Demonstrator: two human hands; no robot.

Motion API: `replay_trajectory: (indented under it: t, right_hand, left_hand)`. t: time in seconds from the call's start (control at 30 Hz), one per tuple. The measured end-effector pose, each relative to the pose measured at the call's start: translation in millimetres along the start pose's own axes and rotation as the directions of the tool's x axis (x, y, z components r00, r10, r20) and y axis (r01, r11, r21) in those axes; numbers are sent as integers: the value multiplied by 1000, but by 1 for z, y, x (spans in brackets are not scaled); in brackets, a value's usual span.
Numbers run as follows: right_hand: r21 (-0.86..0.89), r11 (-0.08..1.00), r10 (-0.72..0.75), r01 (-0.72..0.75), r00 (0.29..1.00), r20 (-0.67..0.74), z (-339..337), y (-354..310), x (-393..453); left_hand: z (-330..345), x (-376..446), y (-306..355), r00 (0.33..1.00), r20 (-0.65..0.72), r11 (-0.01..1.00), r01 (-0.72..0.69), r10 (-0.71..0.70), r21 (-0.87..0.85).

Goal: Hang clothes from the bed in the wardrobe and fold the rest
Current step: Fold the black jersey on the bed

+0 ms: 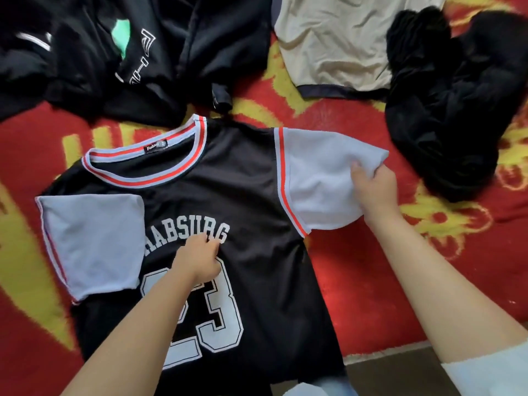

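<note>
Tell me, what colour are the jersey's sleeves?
Pale grey-blue sleeves with red-and-white striped seams, on the black jersey; head view.

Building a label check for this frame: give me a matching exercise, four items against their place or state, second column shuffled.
Items:
1. left hand
2. right hand
3. beige shirt
4. left sleeve

Place or state:
A. lies at the top of the frame, beside the black heap
B. folded in over the jersey front
C. pinches the chest lettering
D. grips the spread grey sleeve

Pairs: 1-C, 2-D, 3-A, 4-B
</note>
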State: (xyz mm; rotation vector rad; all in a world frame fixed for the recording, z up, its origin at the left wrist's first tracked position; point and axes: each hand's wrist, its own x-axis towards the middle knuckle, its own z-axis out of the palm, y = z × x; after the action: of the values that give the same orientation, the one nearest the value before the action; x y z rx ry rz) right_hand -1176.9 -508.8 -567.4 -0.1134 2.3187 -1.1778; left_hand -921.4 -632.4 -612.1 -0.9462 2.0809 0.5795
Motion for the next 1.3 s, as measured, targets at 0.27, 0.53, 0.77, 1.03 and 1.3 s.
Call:
replay_trajectory:
  t: [0.27,0.53,0.77,1.03,1.3]
  right_hand:
    - [-32,994,-26,101,527,849,89,-28,-108]
    - [-468,703,-309,535,823,477,77,42,-85]
    - [-613,388,-518,688,713,473,99,86,-84]
    - [-533,479,-668,698,683,294,97,107,-73]
    - [-616,388,-689,685,660,300,84,118,-65]
  left_hand:
    - [28,-54,-44,894,65,124,133,-444,-983]
    - [12,-47,-55,836,-171,400,63,-522,-914]
    - [-85,47,-6,740,-671,875,-292,-49,-386]
    - [-139,112,45,969,-245,805,-161,20,-570]
    - [-131,136,61,864,-498,681,-408,73,-608]
